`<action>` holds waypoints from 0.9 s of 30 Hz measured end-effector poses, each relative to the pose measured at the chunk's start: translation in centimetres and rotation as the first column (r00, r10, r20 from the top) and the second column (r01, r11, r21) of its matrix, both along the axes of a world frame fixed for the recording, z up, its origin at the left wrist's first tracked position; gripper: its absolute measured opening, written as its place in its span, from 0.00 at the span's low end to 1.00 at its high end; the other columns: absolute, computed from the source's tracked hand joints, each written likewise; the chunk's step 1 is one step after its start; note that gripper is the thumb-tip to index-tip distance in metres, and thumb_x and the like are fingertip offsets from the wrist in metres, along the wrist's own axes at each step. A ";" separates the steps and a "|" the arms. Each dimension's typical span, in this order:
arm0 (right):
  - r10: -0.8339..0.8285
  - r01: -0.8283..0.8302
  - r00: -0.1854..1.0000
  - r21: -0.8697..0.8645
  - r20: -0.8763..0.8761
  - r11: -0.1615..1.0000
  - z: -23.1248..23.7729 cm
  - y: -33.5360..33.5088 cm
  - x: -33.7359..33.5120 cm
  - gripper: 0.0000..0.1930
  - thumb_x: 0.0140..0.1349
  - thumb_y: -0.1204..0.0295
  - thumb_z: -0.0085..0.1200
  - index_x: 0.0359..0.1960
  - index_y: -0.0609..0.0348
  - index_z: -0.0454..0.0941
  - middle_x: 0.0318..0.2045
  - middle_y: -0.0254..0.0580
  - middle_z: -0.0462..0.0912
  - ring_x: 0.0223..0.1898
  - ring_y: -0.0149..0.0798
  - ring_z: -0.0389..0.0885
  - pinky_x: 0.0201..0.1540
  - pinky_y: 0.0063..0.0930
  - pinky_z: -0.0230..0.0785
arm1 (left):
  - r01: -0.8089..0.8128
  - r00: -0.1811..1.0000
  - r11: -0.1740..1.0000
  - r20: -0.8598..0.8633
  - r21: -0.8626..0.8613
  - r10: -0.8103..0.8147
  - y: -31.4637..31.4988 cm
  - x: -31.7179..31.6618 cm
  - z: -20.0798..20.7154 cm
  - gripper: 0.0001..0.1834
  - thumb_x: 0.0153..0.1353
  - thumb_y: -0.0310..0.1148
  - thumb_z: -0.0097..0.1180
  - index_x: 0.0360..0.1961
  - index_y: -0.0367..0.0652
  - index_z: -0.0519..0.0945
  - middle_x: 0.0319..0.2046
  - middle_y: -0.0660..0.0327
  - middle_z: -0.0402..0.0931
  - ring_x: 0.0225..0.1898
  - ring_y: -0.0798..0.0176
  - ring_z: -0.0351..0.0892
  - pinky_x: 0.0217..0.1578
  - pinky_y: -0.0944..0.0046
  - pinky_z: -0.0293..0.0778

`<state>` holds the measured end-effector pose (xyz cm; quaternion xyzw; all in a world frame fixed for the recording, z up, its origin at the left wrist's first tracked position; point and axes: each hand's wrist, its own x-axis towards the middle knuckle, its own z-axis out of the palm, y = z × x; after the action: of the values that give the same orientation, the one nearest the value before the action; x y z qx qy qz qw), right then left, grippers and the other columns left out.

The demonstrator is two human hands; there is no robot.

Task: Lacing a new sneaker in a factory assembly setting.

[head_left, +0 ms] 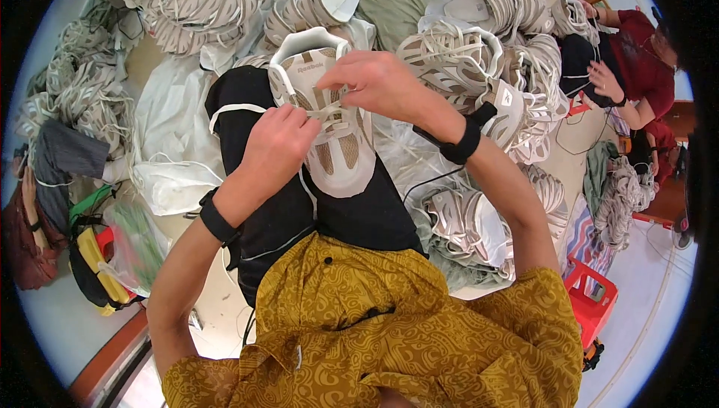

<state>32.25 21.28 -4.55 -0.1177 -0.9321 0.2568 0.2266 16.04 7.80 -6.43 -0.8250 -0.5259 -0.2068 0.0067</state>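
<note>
A beige and white sneaker upper (342,166) rests across my lap, its toe toward me and its padded collar away from me. My left hand (278,146) is closed at the left side of the lacing, thumb and fingers pinching the pale shoelace (329,117). On the other side, my right hand (368,87) is bent over the tongue (308,71), fingers pinched at the lace near the eyelets. A loose white lace end (236,108) trails over my dark trousers beside the left hand. The exact fingertip contact is partly hidden.
Heaps of similar uppers lie ahead (206,7) and to the right (457,63), with white plastic bags (176,116) at left. A co-worker in dark red (640,56) sits at far right, another person in grey trousers (67,153) at left. A red stool (592,295) stands right.
</note>
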 end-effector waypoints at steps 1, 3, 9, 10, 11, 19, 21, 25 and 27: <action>0.017 -0.017 0.999 -0.009 0.032 1.000 -0.2 -0.1 -0.3 0.15 0.40 0.80 0.53 0.34 0.54 0.78 0.25 0.39 0.78 0.27 0.39 0.76 0.29 0.29 0.69 | 0.001 1.000 1.000 0.000 0.004 -0.001 0.1 0.0 0.0 0.07 0.43 0.23 0.53 0.27 0.39 0.73 0.22 0.58 0.67 0.28 0.56 0.69 0.28 0.59 0.66; 0.021 -0.020 0.997 -0.004 0.068 1.000 -0.6 -0.1 -0.7 0.15 0.41 0.79 0.53 0.34 0.54 0.78 0.24 0.38 0.78 0.26 0.38 0.76 0.29 0.29 0.69 | -0.043 0.997 0.999 0.066 -0.017 0.044 0.5 -0.2 0.0 0.04 0.45 0.24 0.54 0.25 0.38 0.74 0.21 0.59 0.68 0.25 0.58 0.71 0.26 0.61 0.67; 0.015 -0.005 0.980 -0.048 0.197 0.999 -1.1 0.3 -1.2 0.13 0.41 0.77 0.53 0.33 0.52 0.78 0.22 0.35 0.78 0.24 0.37 0.77 0.27 0.29 0.69 | 0.005 0.854 0.809 0.423 -0.588 0.302 2.3 -2.4 0.8 0.04 0.46 0.26 0.53 0.23 0.35 0.74 0.17 0.56 0.71 0.17 0.64 0.71 0.21 0.68 0.67; -0.006 0.009 0.965 -0.012 0.262 1.000 -1.1 0.3 -1.2 0.13 0.41 0.77 0.53 0.32 0.52 0.78 0.22 0.34 0.78 0.24 0.37 0.77 0.27 0.29 0.69 | 0.005 0.871 0.816 0.403 -0.579 0.280 2.4 -2.4 0.8 0.04 0.47 0.26 0.53 0.23 0.36 0.73 0.15 0.57 0.70 0.16 0.66 0.69 0.20 0.68 0.66; -0.009 0.015 0.963 -0.022 0.271 1.000 -1.1 0.3 -1.2 0.13 0.41 0.77 0.53 0.32 0.52 0.78 0.22 0.34 0.78 0.24 0.37 0.77 0.27 0.29 0.69 | 0.011 0.872 0.818 0.405 -0.575 0.273 2.5 -2.4 0.8 0.04 0.47 0.26 0.53 0.23 0.36 0.73 0.15 0.57 0.70 0.16 0.66 0.69 0.20 0.68 0.66; 0.000 0.032 0.953 -0.100 0.304 0.994 -1.1 0.1 -1.6 0.13 0.40 0.78 0.53 0.31 0.52 0.79 0.19 0.33 0.77 0.22 0.33 0.76 0.25 0.25 0.66 | -0.035 0.885 0.896 0.403 -0.442 0.233 2.1 -2.0 0.3 0.04 0.48 0.25 0.53 0.26 0.38 0.72 0.16 0.58 0.70 0.18 0.66 0.71 0.21 0.68 0.66; 0.023 0.045 0.968 -0.261 0.251 0.964 -1.0 0.3 -1.3 0.13 0.40 0.78 0.54 0.31 0.51 0.80 0.19 0.36 0.78 0.22 0.34 0.76 0.26 0.26 0.67 | -0.054 0.894 0.902 0.382 -0.429 0.235 1.9 -1.9 0.3 0.05 0.48 0.25 0.53 0.28 0.39 0.72 0.18 0.58 0.71 0.19 0.63 0.72 0.21 0.66 0.67; -0.028 0.122 0.979 -0.466 0.203 0.876 -0.5 0.8 -0.1 0.13 0.38 0.79 0.56 0.30 0.53 0.80 0.17 0.36 0.76 0.20 0.30 0.74 0.25 0.23 0.65 | -0.096 0.936 0.943 0.292 -0.319 0.195 1.8 -1.6 0.1 0.08 0.48 0.25 0.53 0.31 0.41 0.72 0.21 0.55 0.74 0.24 0.54 0.76 0.24 0.62 0.70; -0.073 0.175 0.970 -0.461 0.230 0.870 -0.5 1.4 0.6 0.12 0.38 0.79 0.57 0.29 0.54 0.80 0.17 0.36 0.76 0.20 0.29 0.74 0.24 0.22 0.64 | -0.096 0.939 0.951 0.290 -0.295 0.185 1.9 -1.4 0.0 0.09 0.48 0.24 0.52 0.33 0.42 0.72 0.23 0.54 0.74 0.26 0.51 0.76 0.25 0.59 0.71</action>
<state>32.83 22.66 -5.00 -0.2557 -0.8487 0.4499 0.1092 14.63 9.71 -6.41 -0.7341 -0.6021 -0.2592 -0.1775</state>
